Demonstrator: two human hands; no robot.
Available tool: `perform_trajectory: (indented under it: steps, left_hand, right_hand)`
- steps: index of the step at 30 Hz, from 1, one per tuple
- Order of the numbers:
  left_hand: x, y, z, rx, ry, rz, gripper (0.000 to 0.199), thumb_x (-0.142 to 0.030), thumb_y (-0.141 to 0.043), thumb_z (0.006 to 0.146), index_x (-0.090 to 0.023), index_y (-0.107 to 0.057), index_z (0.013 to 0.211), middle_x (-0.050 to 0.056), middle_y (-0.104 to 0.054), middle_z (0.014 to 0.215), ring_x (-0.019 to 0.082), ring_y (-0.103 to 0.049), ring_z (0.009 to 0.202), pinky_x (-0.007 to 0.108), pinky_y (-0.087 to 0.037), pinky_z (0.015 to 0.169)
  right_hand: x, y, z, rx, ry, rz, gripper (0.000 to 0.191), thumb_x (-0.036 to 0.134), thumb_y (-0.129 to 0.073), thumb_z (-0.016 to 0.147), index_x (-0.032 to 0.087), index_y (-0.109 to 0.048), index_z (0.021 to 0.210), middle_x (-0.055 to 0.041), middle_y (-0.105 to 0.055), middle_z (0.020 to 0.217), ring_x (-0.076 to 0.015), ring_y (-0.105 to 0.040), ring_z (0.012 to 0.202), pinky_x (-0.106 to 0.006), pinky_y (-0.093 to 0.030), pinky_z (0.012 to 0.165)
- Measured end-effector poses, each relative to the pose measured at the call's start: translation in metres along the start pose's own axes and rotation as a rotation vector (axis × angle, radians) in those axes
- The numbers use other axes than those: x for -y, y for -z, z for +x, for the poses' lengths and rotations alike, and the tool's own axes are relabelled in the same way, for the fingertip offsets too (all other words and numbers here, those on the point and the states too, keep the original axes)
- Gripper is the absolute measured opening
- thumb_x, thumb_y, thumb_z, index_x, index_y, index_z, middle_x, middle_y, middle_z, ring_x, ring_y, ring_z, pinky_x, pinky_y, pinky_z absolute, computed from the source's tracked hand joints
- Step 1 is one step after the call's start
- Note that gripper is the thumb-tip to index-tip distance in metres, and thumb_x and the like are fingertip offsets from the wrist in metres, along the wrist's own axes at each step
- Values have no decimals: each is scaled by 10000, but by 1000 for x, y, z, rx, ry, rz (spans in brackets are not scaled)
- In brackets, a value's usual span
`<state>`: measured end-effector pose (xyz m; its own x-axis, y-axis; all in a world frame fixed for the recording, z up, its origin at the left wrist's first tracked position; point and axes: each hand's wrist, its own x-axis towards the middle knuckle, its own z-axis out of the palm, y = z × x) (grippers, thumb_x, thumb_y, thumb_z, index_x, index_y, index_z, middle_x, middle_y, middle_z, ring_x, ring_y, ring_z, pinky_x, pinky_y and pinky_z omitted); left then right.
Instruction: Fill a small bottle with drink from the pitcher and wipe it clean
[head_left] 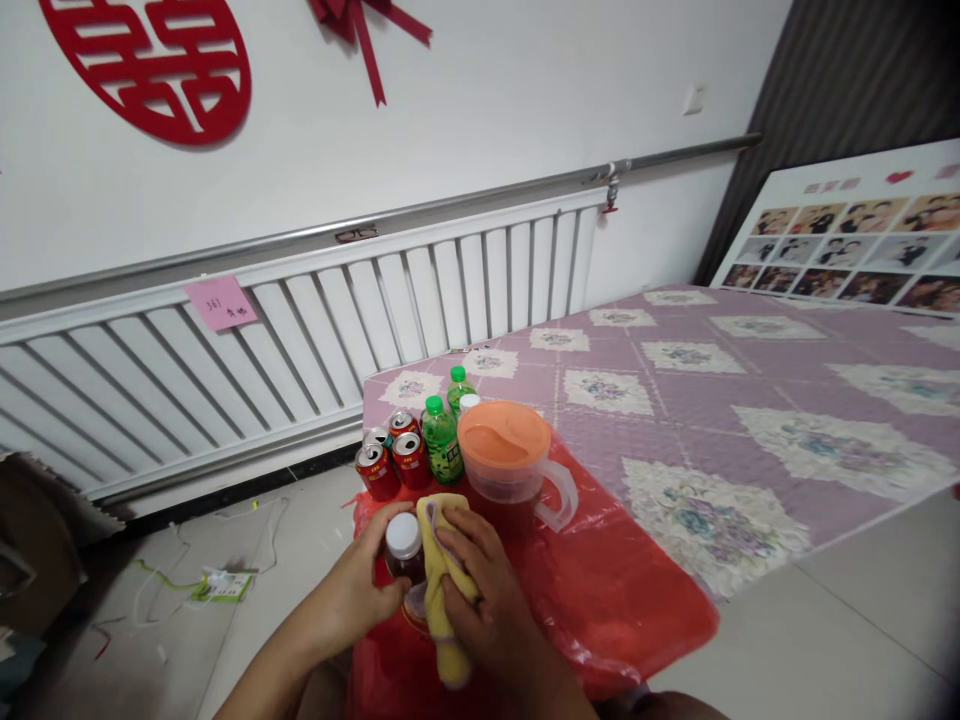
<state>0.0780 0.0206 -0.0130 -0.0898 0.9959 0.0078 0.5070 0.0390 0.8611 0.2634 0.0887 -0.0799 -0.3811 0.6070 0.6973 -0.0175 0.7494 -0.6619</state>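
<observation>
My left hand (pixel 360 590) is wrapped round a bottle with a white cap (pixel 405 537) and dark contents. Its fingers curl around the left side, below the cap. Folded against the bottle's right side is a yellow cloth (pixel 442 590), which my right hand (pixel 484 585) holds with bent fingers. Just behind my right hand stands a clear pitcher with an orange lid (pixel 504 440). Red cans (pixel 410 460) with open tops and a green-capped bottle (pixel 442 441) are grouped behind my left hand. The bottle's lower part is mostly hidden.
Red plastic sheeting (pixel 630 580) covers the surface under these things. A bed or table with a purple patterned cover (pixel 607 390) extends to the right. Behind runs a white radiator (pixel 315 330). Cords and a green-white packet (pixel 225 586) lie on the floor at left.
</observation>
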Motion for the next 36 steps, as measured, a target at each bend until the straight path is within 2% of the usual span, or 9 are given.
perform_trajectory:
  steps: [4, 9, 12, 16, 18, 20, 24, 27, 36]
  left_hand:
    - [3, 4, 0, 75, -33, -31, 786, 10, -529, 645, -260, -410, 1373, 76, -472, 1462, 256, -419, 1388, 446, -274, 1198]
    - [6, -4, -1, 51, 10, -104, 788, -25, -555, 667, -273, -376, 1393, 79, -453, 1459, 280, -408, 1385, 478, -254, 1192]
    - [5, -14, 0, -54, 60, -108, 805, -90, -633, 649, -246, -347, 1386, 106, -482, 1394, 312, -474, 1302, 502, -312, 1145]
    - [5, -22, 3, -170, 38, -68, 741, -120, -691, 585, -199, -433, 1276, 122, -529, 1299, 341, -490, 1243, 494, -357, 1093]
    - [5, -21, 3, -136, 39, -85, 729, -120, -675, 604, -202, -431, 1286, 115, -545, 1284, 328, -511, 1209, 485, -381, 1067]
    - [6, -18, 2, -91, 48, -103, 745, -111, -665, 620, -213, -417, 1316, 108, -544, 1307, 315, -516, 1205, 471, -382, 1065]
    - [12, -7, 0, -40, 64, -101, 762, -95, -678, 636, -225, -427, 1344, 95, -539, 1346, 310, -486, 1260, 457, -319, 1114]
    - [15, -1, -1, 37, 49, -135, 692, -101, -659, 682, -219, -457, 1334, 91, -572, 1326, 297, -512, 1248, 437, -348, 1096]
    - [6, -3, -1, 76, -8, -88, 768, -13, -599, 661, -232, -433, 1378, 68, -552, 1392, 256, -508, 1275, 407, -366, 1119]
  right_hand:
    - [-7, -1, 1, 55, -207, 68, 487, 121, -520, 849, 253, -584, 1313, -103, -532, 1429, -245, -486, 1336, -470, -419, 1117]
    - [-19, -4, 1, 171, -410, 50, 495, 95, -511, 799, 201, -638, 1265, -126, -595, 1380, -270, -546, 1282, -523, -411, 1112]
    - [-18, -4, 1, 165, -352, 24, 471, 119, -536, 809, 201, -641, 1261, -130, -597, 1374, -278, -537, 1286, -522, -412, 1109]
    - [-7, 1, 0, 37, -167, 55, 469, 132, -536, 846, 248, -598, 1296, -108, -556, 1401, -249, -494, 1324, -473, -424, 1109]
    - [-3, 3, 1, 10, -118, 82, 481, 119, -528, 850, 260, -585, 1306, -101, -551, 1398, -238, -487, 1329, -455, -429, 1107]
    - [-3, 3, 1, 20, -140, 98, 484, 116, -527, 847, 262, -586, 1306, -98, -546, 1410, -240, -484, 1334, -462, -422, 1113]
    - [-16, -3, 2, 138, -346, 101, 481, 109, -517, 825, 227, -622, 1280, -111, -558, 1422, -256, -515, 1316, -499, -412, 1117]
    - [-24, -7, 1, 216, -439, 49, 478, 97, -532, 788, 198, -662, 1237, -129, -629, 1336, -276, -569, 1253, -523, -425, 1097]
    - [-3, 3, 2, 38, -169, 139, 495, 126, -532, 854, 292, -585, 1317, -73, -538, 1433, -234, -473, 1351, -458, -416, 1119]
